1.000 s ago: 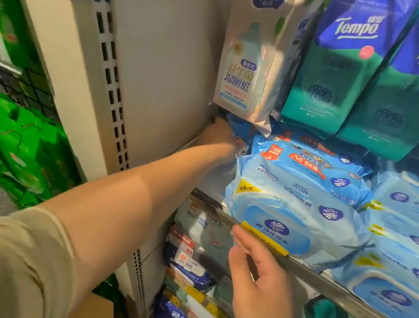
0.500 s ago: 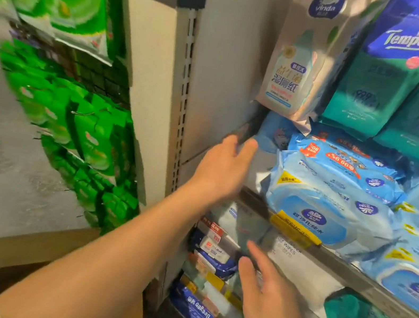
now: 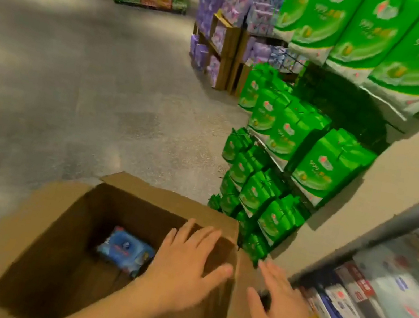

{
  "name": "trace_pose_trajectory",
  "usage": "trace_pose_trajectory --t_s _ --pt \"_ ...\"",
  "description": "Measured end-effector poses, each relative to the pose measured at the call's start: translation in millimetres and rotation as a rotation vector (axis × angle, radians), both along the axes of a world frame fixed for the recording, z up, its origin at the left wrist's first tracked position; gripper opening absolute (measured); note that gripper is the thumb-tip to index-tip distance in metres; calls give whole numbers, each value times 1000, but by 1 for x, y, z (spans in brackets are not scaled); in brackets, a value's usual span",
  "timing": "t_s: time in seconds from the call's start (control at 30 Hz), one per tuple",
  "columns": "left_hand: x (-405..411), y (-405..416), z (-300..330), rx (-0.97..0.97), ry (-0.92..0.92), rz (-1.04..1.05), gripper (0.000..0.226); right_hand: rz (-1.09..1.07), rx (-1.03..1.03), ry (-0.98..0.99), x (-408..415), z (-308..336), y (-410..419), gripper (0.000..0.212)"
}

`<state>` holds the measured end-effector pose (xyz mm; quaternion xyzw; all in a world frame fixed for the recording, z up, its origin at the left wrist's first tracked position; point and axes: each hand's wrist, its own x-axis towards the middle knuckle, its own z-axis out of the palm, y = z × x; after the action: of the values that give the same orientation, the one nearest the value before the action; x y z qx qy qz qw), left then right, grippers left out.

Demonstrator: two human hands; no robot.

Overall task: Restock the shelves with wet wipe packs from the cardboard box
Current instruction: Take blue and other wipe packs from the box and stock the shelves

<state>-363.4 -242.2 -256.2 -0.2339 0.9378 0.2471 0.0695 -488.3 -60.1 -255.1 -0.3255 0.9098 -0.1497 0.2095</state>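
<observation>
An open cardboard box (image 3: 52,220) stands on the floor at the bottom of the view. One blue wet wipe pack (image 3: 125,249) lies at its bottom. My left hand (image 3: 188,256) hovers over the box's right side with fingers spread, holding nothing. My right hand (image 3: 284,315) is just right of the box, fingers straight and empty, beside the lower shelves (image 3: 377,314) of wipe packs. The image is blurred by motion.
Green tissue packs (image 3: 287,155) hang on the shelving's end panel, right of the box. Purple packs (image 3: 218,37) fill wooden racks farther back. Grey floor (image 3: 62,82) spreads to the left and ahead.
My view swung left and down from the shelf to the box. My left hand left the shelf's back corner and came over the box. My right hand dropped beside it.
</observation>
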Motion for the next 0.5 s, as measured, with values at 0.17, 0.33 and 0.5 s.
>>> trace_pose_trajectory --t_s 0.17,0.33,0.5 --pt "97 -70 -35 14 -101 298 107 194 10 -29 56 -30 -78 65" --pt "153 -116 -81 20 -114 474 135 302 46 -89 95 -85 -143 71" --pt "175 -144 -130 87 -87 544 125 352 94 -67 102 -178 -203 80"
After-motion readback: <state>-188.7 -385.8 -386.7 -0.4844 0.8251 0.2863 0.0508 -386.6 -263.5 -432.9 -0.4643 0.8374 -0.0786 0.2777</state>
